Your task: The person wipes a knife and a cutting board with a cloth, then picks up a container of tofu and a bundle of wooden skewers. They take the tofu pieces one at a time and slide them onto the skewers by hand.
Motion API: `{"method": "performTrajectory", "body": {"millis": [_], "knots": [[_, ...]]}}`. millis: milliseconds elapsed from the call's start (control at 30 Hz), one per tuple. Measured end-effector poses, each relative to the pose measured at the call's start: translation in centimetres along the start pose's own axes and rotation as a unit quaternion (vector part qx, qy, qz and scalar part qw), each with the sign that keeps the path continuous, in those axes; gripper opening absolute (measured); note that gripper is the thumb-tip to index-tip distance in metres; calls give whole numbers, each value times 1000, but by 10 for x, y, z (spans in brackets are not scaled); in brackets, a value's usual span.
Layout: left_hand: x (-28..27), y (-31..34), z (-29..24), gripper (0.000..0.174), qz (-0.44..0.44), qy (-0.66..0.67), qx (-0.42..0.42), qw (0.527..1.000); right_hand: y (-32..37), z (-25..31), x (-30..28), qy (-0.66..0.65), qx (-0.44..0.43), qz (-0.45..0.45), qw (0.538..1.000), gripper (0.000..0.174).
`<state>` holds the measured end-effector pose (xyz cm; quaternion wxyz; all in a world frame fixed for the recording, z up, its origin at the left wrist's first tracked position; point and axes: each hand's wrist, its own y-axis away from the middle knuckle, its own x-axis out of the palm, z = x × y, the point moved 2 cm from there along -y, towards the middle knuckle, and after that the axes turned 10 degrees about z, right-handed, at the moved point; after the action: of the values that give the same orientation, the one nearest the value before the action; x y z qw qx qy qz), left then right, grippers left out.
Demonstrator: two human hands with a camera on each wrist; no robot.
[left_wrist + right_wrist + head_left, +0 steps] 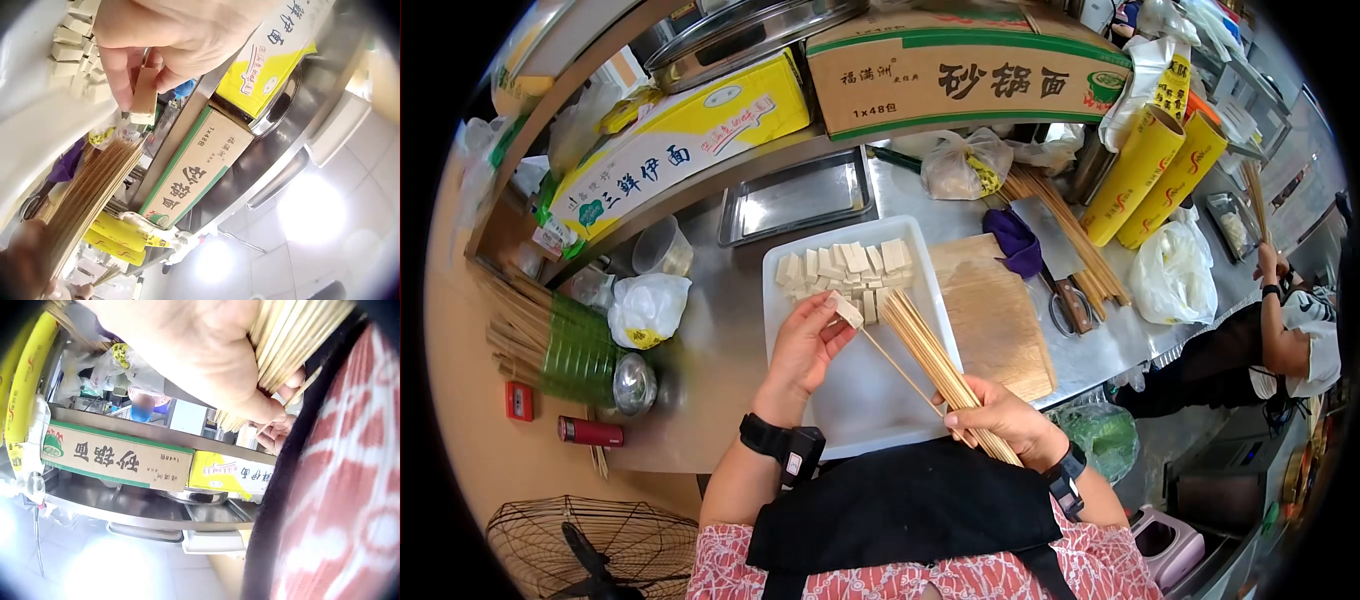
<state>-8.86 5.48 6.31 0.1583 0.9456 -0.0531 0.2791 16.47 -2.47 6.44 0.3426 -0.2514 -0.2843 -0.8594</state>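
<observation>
In the head view my left hand (805, 340) pinches a pale tofu-like block (846, 310) between thumb and fingers, above a white plastic tray (940, 330). A single thin bamboo skewer (900, 366) runs from the block's lower end down to my right hand (1005, 415). That hand grips a thick bundle of bamboo skewers (930, 352), with the single one pinched at the fingertips. Several similar pale blocks (855, 262) lie in rows at the tray's far end. The left wrist view shows the held block (145, 97) close up, its sides smooth and its lower end rough.
A wooden cutting board (1000, 330) lies right of the tray, with a cleaver (1048, 235), scissors (1068, 308) and loose skewers beyond. A metal tray (800, 200) sits behind. Cardboard boxes (970, 75) fill the shelf above. Another person (1290, 340) stands at the right.
</observation>
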Motion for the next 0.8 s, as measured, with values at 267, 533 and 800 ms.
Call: {"method": "performTrajectory", "body": {"millis": [267,533,800], "knots": [[6,1,0,27,-3,-26,6,1000,-1,-4,1,-9,-12,1,1000,28],[7,1,-2,29,-10,-43,23,999,-3,-7,0,-10,-14,-3,1000,27],[16,4,1,30,-14,-126,59,990,-4,-8,-4,-10,-16,-13,1000,26]]}}
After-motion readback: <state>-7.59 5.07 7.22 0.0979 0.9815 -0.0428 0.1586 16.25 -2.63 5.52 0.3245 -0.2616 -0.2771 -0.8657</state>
